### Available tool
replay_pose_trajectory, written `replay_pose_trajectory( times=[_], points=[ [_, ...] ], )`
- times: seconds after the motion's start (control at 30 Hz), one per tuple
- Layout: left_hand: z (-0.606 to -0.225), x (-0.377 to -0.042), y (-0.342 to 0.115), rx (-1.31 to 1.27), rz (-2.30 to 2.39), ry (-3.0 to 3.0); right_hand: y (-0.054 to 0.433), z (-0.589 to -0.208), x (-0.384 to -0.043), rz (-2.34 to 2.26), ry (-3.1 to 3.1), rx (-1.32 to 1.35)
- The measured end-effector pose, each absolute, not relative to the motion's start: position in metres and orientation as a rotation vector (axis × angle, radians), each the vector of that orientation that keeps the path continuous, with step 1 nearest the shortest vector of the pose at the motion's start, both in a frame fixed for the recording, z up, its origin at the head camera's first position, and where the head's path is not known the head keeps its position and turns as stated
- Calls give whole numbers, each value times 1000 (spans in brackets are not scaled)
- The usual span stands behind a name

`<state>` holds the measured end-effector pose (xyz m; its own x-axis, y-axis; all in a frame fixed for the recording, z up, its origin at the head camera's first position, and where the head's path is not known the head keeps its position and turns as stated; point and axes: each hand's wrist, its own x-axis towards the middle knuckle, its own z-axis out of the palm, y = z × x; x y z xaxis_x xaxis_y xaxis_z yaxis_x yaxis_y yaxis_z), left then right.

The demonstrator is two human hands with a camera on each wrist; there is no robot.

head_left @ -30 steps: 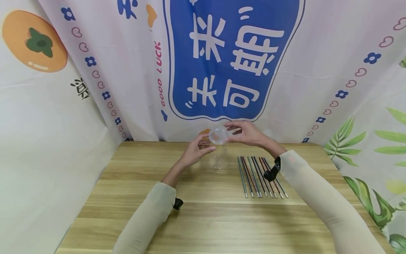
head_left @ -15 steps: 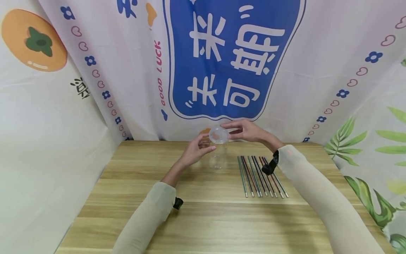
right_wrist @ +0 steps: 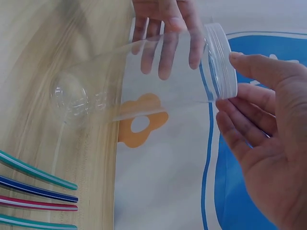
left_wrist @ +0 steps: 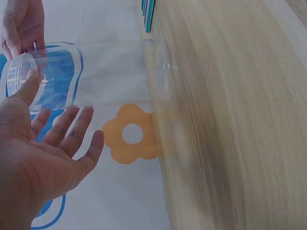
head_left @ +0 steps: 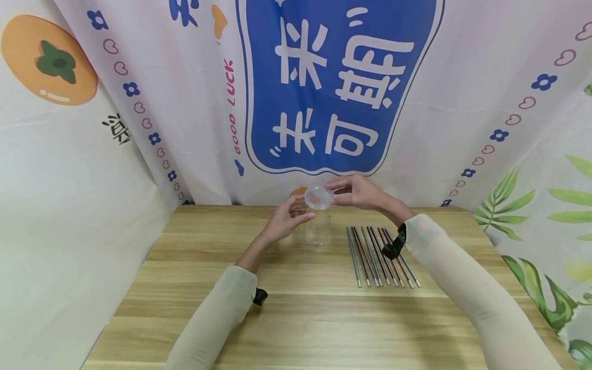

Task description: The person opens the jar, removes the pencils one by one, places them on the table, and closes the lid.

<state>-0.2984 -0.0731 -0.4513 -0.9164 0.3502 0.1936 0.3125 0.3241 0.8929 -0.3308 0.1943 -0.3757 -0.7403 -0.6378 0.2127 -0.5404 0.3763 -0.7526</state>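
A tall clear plastic jar (head_left: 318, 228) stands upright near the back edge of the wooden table, its round clear lid (head_left: 318, 198) on top. My left hand (head_left: 284, 220) holds the jar from the left, just below the lid, with thumb and fingers on either side of its wall. From the right, my right hand (head_left: 361, 192) pinches the lid's rim between thumb and fingers. The right wrist view shows the ridged edge of the lid (right_wrist: 221, 61) beside my right thumb, with the jar's body (right_wrist: 110, 81) running down to the table.
Several thin pencils (head_left: 374, 257) in different colours lie side by side on the table (head_left: 277, 329), to the right of the jar. Behind the table hangs a printed cloth (head_left: 208, 169). My right forearm reaches over the pencils' right side.
My right hand's fingers and wrist shift slightly around the lid's rim. My left hand and the jar stay in place.
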Motion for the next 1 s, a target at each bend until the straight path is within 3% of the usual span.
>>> replay_pose_trajectory(
  times=[1.0],
  points=[
    [-451, -298, -74, 615, 1682, 2517, 179, -382, -306, -1328, 2791, -956]
  ],
)
